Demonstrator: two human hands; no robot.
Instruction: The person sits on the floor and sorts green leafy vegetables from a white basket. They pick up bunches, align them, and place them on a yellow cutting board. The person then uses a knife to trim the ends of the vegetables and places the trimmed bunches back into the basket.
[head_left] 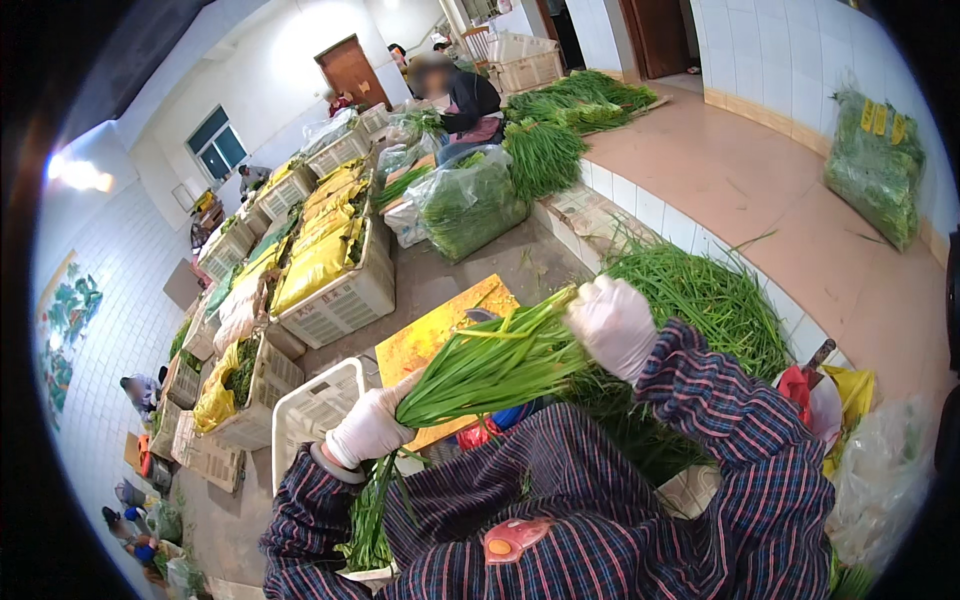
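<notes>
A bunch of long flat green chives (490, 372) stretches between my two hands above my lap. My left hand (372, 428), in a whitish glove, is closed around its lower left end, and leaves hang below that wrist. At the upper right end, my gloved right hand (612, 322) has its fingers curled in on the stems; exactly what they pinch is hidden. Yellowish strands cross the bunch near its top. Behind it stands a yellow board (440, 325) with a curved dark blade (480, 315) partly showing. A loose heap of chives (700, 310) lies beside my right arm.
A white plastic crate (320, 395) stands by my left arm. Crates with yellow covers (320, 265) fill the left side. Bagged greens (470, 205) and a seated person (465, 105) are ahead. A tiled ledge (690, 225) runs along the right, with another bag (875, 165) against the wall.
</notes>
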